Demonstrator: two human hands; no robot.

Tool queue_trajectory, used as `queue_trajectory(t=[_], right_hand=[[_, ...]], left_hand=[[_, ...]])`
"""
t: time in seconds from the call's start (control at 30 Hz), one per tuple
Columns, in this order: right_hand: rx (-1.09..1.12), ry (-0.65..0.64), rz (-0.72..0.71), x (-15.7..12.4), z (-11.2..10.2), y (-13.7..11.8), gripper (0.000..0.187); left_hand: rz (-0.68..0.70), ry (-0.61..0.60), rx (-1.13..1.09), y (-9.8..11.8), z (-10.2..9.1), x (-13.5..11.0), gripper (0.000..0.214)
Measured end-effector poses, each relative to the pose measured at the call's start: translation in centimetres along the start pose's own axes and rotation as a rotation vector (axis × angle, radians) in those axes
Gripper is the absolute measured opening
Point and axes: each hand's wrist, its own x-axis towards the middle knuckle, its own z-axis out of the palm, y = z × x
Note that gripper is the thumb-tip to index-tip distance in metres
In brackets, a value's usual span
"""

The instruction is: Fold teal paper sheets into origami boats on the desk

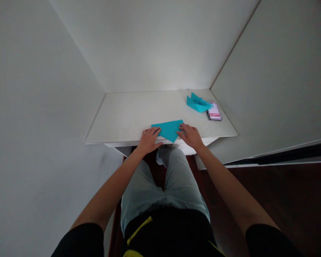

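Observation:
A folded sheet of turquoise paper [169,130] lies at the front edge of the white shelf, with one pointed corner reaching past the edge. My left hand [149,138] rests on its left end, fingers laid out flat and thumb apart. At the right end, my right hand [190,135] touches the paper with its fingertips, the fingers and thumb spread. Farther back on the right stands a folded turquoise paper boat [198,103], apart from both hands.
A blurred-out phone-like object [214,112] lies beside the paper boat. The white shelf [133,110] is enclosed by walls at the back and left and a pale panel [278,78] on the right. My legs [173,175] are just below its front edge.

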Motion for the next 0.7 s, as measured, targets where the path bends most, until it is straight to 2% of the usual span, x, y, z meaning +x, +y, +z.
queue_trajectory(t=[0.1,0.23,0.33,0.5,0.7], right_hand=[[0.037,-0.028,-0.008,1.0,0.2,0.4,0.035],[0.108,-0.057,-0.063,1.7,0.5,1.0,0.035],[0.127,-0.071,-0.062,1.8,0.5,1.4,0.036],[0.118,-0.057,-0.070,1.7,0.6,1.6,0.038],[0.108,-0.047,-0.068,1.7,0.6,1.5,0.037]], left_hand=[[0.029,0.005,-0.067,-1.7,-0.4,-1.5,0.051],[0.022,0.023,-0.138,-2.3,-0.6,-2.1,0.038],[0.000,0.048,-0.184,-2.1,-0.9,-1.7,0.030],[-0.125,0.075,-0.204,-1.3,-1.3,0.3,0.019],[-0.229,0.151,-0.137,0.6,-1.1,1.2,0.012]])
